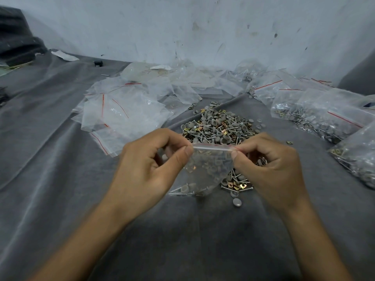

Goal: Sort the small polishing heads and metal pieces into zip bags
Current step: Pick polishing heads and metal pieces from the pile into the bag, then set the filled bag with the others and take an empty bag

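Bag [209, 167] contents were blurred behind plastic, hard to make out. Just nearer than the pile [219, 126], left hand [150, 165] and right hand [269, 165] curled, fingers [183, 154] pinching the bag's top corners.

The zip bag [207, 169] blurred its contents, and its top strip hid fingertips of the left hand [146, 169] and right hand [272, 165]. A filled bag [357, 153] was cut off by the right edge. A black object [98, 63] by the wall was too small to identify.
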Demonstrator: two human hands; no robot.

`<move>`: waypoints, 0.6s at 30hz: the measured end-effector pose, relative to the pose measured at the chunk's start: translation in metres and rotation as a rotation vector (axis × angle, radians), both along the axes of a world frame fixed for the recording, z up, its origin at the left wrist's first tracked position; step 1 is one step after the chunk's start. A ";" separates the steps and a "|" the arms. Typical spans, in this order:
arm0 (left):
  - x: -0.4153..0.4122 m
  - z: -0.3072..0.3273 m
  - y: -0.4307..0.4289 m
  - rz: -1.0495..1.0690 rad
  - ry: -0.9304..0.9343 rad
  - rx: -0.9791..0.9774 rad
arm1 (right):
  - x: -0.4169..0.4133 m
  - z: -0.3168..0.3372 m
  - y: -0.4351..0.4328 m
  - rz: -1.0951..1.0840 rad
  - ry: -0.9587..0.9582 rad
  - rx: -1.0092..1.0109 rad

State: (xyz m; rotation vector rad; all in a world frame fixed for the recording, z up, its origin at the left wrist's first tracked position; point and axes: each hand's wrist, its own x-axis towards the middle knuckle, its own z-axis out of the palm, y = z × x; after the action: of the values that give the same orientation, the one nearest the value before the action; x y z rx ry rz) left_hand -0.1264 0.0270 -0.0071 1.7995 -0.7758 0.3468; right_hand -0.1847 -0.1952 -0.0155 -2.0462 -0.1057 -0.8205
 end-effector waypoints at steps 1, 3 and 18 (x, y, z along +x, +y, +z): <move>0.000 -0.001 0.000 -0.001 0.004 -0.003 | 0.000 0.000 0.000 -0.007 0.001 -0.010; 0.000 -0.002 -0.001 -0.002 0.005 -0.012 | -0.001 -0.001 -0.002 -0.009 -0.004 0.001; 0.010 -0.011 -0.005 -0.003 0.113 -0.111 | 0.004 -0.014 -0.006 0.218 0.432 0.178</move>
State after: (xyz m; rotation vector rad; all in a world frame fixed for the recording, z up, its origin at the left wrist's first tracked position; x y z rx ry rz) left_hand -0.1165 0.0218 -0.0183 1.6986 -0.6667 0.2781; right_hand -0.1808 -0.2012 -0.0292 -1.9553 -0.0123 -0.2350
